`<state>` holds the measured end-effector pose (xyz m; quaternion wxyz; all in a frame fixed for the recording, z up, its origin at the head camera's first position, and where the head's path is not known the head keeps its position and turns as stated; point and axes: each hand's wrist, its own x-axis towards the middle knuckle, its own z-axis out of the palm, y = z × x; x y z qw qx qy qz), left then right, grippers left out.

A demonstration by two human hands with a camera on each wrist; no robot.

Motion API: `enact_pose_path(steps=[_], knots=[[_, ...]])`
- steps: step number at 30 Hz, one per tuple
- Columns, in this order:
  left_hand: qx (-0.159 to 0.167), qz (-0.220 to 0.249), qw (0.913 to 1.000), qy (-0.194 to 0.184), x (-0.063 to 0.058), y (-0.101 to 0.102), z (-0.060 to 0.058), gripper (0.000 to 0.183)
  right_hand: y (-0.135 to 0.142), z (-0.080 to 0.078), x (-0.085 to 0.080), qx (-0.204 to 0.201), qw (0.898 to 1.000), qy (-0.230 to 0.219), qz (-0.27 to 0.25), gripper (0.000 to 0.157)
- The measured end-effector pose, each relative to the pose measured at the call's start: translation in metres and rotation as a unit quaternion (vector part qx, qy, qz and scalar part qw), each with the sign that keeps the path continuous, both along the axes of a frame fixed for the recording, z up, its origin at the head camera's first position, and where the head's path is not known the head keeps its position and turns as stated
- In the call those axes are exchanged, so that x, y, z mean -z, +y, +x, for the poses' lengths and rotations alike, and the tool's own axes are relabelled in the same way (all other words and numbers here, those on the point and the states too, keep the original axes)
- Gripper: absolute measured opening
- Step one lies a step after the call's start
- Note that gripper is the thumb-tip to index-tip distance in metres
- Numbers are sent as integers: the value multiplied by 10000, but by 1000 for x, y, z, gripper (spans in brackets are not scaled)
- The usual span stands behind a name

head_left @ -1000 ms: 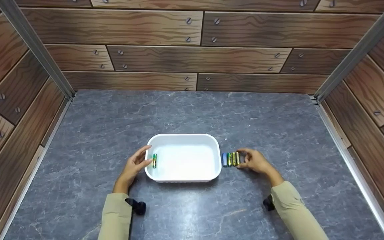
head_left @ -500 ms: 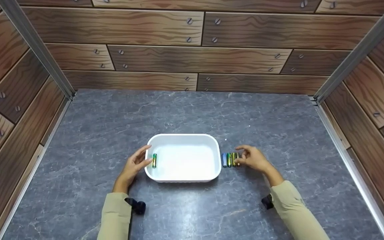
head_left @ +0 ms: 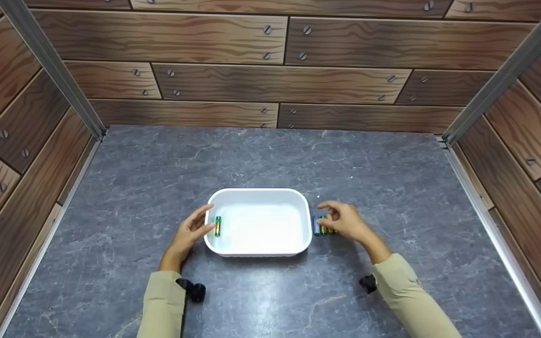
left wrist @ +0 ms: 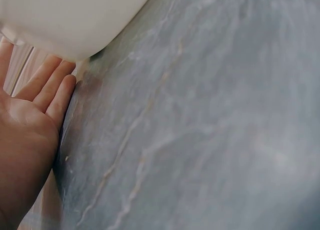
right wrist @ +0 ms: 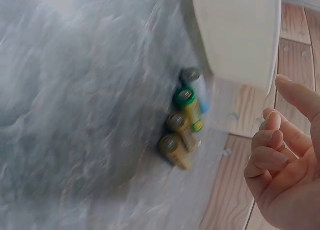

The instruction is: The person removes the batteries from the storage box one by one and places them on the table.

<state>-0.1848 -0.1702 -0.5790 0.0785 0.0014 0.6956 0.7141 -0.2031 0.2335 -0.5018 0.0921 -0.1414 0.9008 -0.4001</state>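
Observation:
A white plastic tub stands on the table, with a green battery lying inside by its left wall. At that end my left hand rests against the rim; its straight fingers touch the tub's outside in the left wrist view. My right hand hovers over the batteries lined up beside the tub's right end, thumb and index finger apart with nothing between them. In the right wrist view the row shows a blue battery, a green-and-yellow battery and two gold batteries. From the head, the hand partly covers them.
The grey marbled table extends around the tub. Wood-patterned walls with metal corner posts enclose it at the back and both sides. Dark wrist devices are worn at both sleeves.
My right hand has moved left along the battery row, from its right end toward the blue battery, and no longer touches the end battery. The left hand and tub stay put.

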Motion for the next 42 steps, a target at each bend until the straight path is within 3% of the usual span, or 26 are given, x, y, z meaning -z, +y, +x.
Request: enact_pose_path(steps=[9,22,33,42], knots=[[-24,40,10000,-11,0,0,-1,57,-26,5,-12,-405,9989,132,-182,36],[39,20,9999,-94,-1,0,1,57,-61,8,-11,-928,9947,435,-10,34],[-25,-22,9999,-95,-2,1,1,57,-95,10,1,-1451,9877,490,326,32],[-65,-48,9999,-151,-1,1,0,57,-121,8,10,-1526,9861,437,492,30]])
